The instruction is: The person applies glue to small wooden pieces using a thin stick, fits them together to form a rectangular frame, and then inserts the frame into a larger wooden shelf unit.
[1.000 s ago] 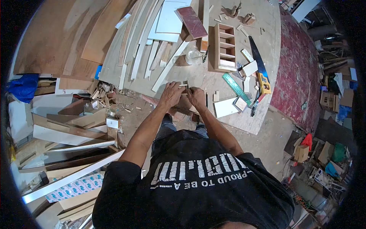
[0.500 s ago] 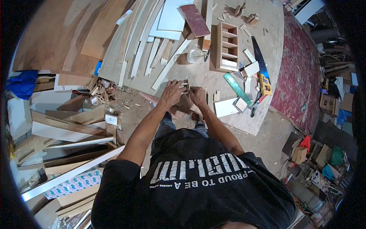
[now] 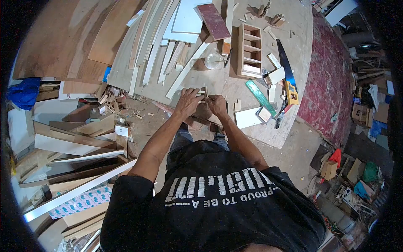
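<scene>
At the table's near edge, my left hand [image 3: 188, 101] is closed around a small wooden piece [image 3: 203, 90], which looks like a little frame with pale strips. My right hand [image 3: 216, 105] grips the right side of the same piece with its fingers pinched. Most of the piece is hidden under my fingers. Just right of my right hand lies a small wood block [image 3: 237, 105]. A white board [image 3: 247, 118] and a green ruler [image 3: 260, 98] rest farther right. Beyond my hands stands a clear plastic cup [image 3: 213, 61].
A compartmented wooden box [image 3: 240, 50] lies on the table [image 3: 226, 77]. A handsaw [image 3: 287, 63] with a yellow handle is at the right. Long wood strips [image 3: 187, 71] and a dark red board [image 3: 214, 21] lie at the back. Stacked offcuts [image 3: 79, 143] fill the left floor.
Both hands stay on the small wooden piece in almost the same place. The whole view has shifted very slightly.
</scene>
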Demonstrator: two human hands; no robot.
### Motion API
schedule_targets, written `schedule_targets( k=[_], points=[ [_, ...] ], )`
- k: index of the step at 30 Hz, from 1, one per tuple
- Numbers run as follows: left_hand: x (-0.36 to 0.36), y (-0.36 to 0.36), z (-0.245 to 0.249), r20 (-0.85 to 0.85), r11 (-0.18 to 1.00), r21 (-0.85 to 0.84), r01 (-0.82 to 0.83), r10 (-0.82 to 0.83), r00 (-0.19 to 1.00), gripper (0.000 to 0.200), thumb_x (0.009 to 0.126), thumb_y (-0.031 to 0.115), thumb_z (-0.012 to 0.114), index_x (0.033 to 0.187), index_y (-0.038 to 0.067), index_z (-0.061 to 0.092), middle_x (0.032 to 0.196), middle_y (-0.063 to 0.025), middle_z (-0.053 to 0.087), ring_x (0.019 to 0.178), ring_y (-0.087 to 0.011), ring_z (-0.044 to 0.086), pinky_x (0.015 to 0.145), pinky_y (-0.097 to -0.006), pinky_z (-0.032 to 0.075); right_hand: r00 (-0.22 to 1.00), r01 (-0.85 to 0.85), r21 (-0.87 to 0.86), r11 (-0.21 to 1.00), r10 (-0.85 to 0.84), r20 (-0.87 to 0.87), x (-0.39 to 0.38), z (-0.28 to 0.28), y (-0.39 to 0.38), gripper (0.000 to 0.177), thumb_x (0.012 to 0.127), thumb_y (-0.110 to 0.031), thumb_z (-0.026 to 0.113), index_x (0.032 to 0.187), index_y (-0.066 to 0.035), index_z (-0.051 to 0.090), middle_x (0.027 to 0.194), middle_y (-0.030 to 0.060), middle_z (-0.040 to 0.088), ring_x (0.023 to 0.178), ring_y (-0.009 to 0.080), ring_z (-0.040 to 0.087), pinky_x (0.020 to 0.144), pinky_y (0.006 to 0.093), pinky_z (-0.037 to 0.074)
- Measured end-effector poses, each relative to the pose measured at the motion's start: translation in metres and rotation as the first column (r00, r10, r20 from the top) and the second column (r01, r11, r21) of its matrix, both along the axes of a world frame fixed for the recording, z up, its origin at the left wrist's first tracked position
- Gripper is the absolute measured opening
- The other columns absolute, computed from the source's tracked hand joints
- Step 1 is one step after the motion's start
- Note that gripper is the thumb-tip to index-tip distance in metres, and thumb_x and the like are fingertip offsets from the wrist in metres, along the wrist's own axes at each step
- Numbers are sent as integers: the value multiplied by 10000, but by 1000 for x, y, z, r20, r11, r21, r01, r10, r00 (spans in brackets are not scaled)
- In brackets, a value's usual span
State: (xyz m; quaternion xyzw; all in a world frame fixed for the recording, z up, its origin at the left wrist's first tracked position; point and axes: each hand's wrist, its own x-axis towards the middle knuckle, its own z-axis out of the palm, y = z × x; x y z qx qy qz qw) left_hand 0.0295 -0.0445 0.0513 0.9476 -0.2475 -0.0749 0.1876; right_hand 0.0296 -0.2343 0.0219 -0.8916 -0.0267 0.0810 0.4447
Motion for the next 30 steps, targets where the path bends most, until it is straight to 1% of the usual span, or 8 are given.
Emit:
schedule_targets(
  k=[7,12,14,17,20,24,26,30],
  points=[
    [0,-1,4,-49,996,85,13,-9,999,409,830,118,695,1229,203,674,1322,-102,534,1224,-278,472,1042,-496,308,999,24,18,1000,-23,-31,0,-6,1,291,866,-268,683,870,17,744,796,262,684,741,420,684,680,434,552],
    [-1,0,-1,3,998,56,6,-6,1000,413,832,116,691,1231,222,674,1302,-92,551,1193,-269,496,1037,-508,306,1000,-4,11,1000,4,-6,2,-4,-2,277,870,-260,680,859,9,745,779,254,682,724,413,684,666,432,551],
    [-1,0,0,11,998,63,9,-10,1000,414,833,115,688,1231,231,675,1294,-89,557,1184,-267,503,1034,-511,307,997,-68,-62,996,66,-45,3,2,-2,309,878,-275,681,952,18,746,760,226,700,685,278,712,638,376,536],
    [-1,1,1,0,998,65,10,-10,1000,418,836,109,681,1231,247,676,1282,-89,563,1185,-267,503,1032,-513,308,993,-41,-27,999,38,-108,3,2,-1,287,880,-271,678,925,2,751,696,200,684,607,256,674,597,375,516],
    [-1,0,2,1,997,73,9,-9,1000,418,841,106,674,1231,258,676,1286,-86,561,1186,-267,504,1039,-522,303,997,-28,-25,999,26,-74,3,-2,0,273,883,-259,672,898,2,751,644,177,665,562,229,637,570,364,501],
    [-1,1,4,0,1000,21,-11,11,1000,365,847,100,629,1185,217,701,1290,-111,573,1180,-274,528,1067,-565,289,998,-25,-32,999,23,-52,4,1,-1,260,883,-249,667,887,-5,755,639,175,664,559,228,635,565,362,498],
    [-2,2,5,-7,1000,22,-6,7,1000,369,851,101,628,1194,220,696,1295,-112,572,1181,-273,530,1072,-567,287,989,-27,8,1000,28,-148,5,1,-1,261,876,-267,671,830,-19,739,743,239,670,685,410,670,633,437,544],
    [-3,4,0,32,1000,-9,1,-1,999,408,831,112,679,1219,238,681,1314,-97,560,1193,-271,518,1081,-564,281,998,-32,-14,999,32,-59,4,4,-2,279,883,-271,660,810,-11,726,730,245,660,687,418,665,626,441,540]
  ],
)
